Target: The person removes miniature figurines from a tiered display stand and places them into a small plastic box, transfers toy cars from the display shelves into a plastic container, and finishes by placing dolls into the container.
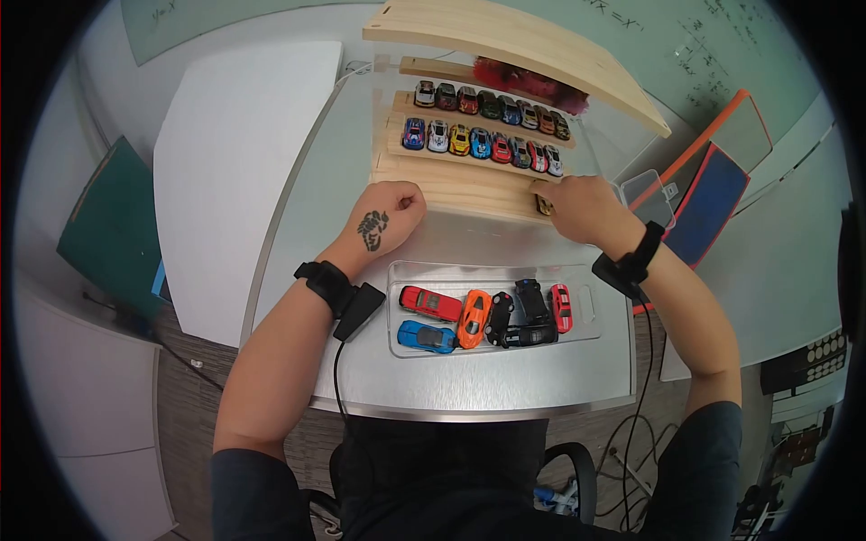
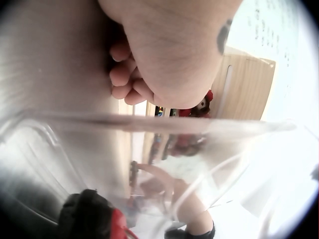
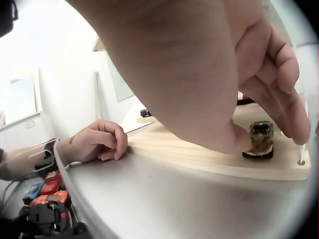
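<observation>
A gold and black toy car [image 3: 261, 139] sits at the right end of the lowest wooden shelf [image 1: 451, 191]. My right hand [image 1: 588, 212] reaches over it, thumb tip at the car's side; in the right wrist view the other fingers [image 3: 299, 132] extend past it with a gap between. My left hand [image 1: 388, 216] rests beside the shelf's left front corner, fingers loosely curled with nothing in them. Two rows of toy cars [image 1: 480, 144] stand on the higher steps. In front lies a clear plastic tray [image 1: 585, 311] holding several cars, among them an orange car [image 1: 474, 318] and a blue car [image 1: 426, 336].
A wooden top board [image 1: 523, 45] overhangs the stepped shelves, with clear side panels below it. The metal-topped table [image 1: 469, 388] ends in a curved front edge. An open clear plastic box [image 1: 648, 198] is beyond my right wrist. Cables trail from both wrist cameras.
</observation>
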### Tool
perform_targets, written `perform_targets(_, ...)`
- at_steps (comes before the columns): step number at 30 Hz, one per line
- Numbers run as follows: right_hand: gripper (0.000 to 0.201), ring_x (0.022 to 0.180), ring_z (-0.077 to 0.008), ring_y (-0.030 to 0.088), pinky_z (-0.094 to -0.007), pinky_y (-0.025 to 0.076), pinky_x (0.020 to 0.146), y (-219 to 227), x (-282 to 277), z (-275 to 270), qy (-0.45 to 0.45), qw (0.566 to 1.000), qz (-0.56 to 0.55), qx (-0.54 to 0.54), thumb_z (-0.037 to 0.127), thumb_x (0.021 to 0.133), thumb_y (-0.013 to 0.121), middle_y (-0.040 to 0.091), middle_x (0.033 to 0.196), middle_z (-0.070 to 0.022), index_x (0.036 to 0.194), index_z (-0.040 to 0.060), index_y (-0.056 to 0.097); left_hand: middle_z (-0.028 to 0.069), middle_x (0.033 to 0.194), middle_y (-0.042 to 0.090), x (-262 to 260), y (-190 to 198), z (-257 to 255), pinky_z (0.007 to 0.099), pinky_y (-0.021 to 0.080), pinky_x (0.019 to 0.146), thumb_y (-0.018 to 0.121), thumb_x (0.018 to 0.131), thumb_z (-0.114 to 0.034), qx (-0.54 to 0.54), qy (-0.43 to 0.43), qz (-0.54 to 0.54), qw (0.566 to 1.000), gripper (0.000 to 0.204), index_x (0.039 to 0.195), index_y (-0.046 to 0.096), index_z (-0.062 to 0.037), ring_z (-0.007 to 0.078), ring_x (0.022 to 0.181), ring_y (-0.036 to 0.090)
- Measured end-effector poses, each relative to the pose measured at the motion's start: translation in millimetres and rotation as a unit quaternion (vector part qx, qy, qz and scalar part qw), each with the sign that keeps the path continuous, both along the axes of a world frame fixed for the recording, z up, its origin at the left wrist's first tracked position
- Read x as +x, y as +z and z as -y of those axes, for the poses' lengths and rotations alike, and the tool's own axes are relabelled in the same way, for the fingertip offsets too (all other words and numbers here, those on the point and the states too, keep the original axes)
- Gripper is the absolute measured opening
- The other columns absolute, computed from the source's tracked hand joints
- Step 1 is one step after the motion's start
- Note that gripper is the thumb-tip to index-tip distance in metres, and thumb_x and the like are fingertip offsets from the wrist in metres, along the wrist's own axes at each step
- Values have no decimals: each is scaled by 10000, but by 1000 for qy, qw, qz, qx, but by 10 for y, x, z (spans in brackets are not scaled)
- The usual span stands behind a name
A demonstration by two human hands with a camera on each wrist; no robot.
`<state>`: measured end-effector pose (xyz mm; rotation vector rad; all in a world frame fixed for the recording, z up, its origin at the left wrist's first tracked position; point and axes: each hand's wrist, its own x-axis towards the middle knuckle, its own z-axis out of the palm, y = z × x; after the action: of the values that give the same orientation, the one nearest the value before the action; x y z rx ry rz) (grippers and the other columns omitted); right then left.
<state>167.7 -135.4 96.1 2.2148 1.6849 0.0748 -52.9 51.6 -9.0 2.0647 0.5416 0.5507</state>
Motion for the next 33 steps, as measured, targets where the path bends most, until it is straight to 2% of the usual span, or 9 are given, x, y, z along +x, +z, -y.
perform_targets(8, 211, 886, -358, 692, -439, 546, 761, 72, -103, -183, 24, 994, -102, -35, 176, 894, 576, 710, 924, -130, 1094, 123, 619, 27, 701, 648, 9, -16, -10, 258, 468, 606, 575, 880, -102, 10, 2, 0, 1000, 146, 809, 664, -11, 93, 642, 588)
perform_targets(12, 130, 843, -205, 676, -331, 534, 729, 433, -509, -1, 121, 898, -422, 23, 90, 922, 651, 679, 967, -67, 1025, 78, 574, 31, 703, 652, 4, -17, -11, 264, 473, 606, 583, 880, -113, 11, 0, -6, 1000, 147, 815, 667, -11, 99, 640, 591)
perform_targets(15, 150, 867, -203, 697, -342, 562, 706, 579, -817, 189, 165, 855, -492, 9, 137, 908, 670, 665, 906, -66, 1024, 90, 589, 33, 705, 654, 0, -15, -7, 265, 475, 609, 583, 879, -110, 22, -1, 1, 1000, 147, 814, 668, -9, 103, 644, 596)
perform_targets(16, 150, 867, -203, 697, -342, 562, 706, 592, -835, 199, 162, 856, -491, 11, 137, 908, 670, 665, 906, -66, 1024, 90, 589, 33, 705, 654, 7, -29, -4, 265, 475, 609, 583, 879, -110, 22, -5, 1, 1000, 147, 814, 668, -9, 103, 644, 596)
perform_targets(18, 146, 896, -193, 697, -345, 568, 701, 612, -842, 209, 205, 863, -462, -1, 137, 915, 672, 664, 959, -65, 1032, 87, 600, 168, 678, 642, 24, -69, -7, 381, 488, 603, 581, 856, -152, 23, 9, 44, 999, 186, 808, 680, -2, 300, 600, 611)
perform_targets(21, 241, 980, -332, 675, -416, 555, 826, 371, -230, 21, 217, 932, -200, 209, 78, 847, 662, 673, 1057, -133, 1083, 59, 618, 169, 680, 644, 15, -58, 2, 379, 489, 605, 581, 859, -153, 12, 11, 38, 999, 187, 818, 685, -3, 295, 601, 612)
perform_targets(25, 349, 1025, -386, 646, -447, 532, 889, 216, 117, -42, 127, 951, -137, 247, 36, 809, 626, 672, 1079, -171, 1157, 57, 624, 165, 684, 648, 10, -38, 0, 376, 488, 605, 580, 862, -156, 8, 12, 34, 999, 188, 819, 684, -4, 293, 601, 612)
perform_targets(28, 441, 1084, -397, 637, -453, 523, 927, 139, 176, -91, 56, 971, -111, 202, 37, 822, 639, 638, 1226, -177, 1261, 65, 610, 51, 714, 670, 7, -20, -15, 264, 491, 633, 577, 873, -100, 8, 3, -6, 1000, 144, 817, 668, -3, 118, 673, 634)
perform_targets(33, 501, 982, -383, 677, -463, 564, 833, -56, 291, -226, 19, 982, -2, 186, 30, 770, 653, 672, 1054, -209, 1268, 72, 616, 49, 716, 670, 13, -16, -15, 264, 492, 640, 579, 874, -103, 4, 4, -11, 1000, 144, 816, 667, -4, 118, 676, 635)
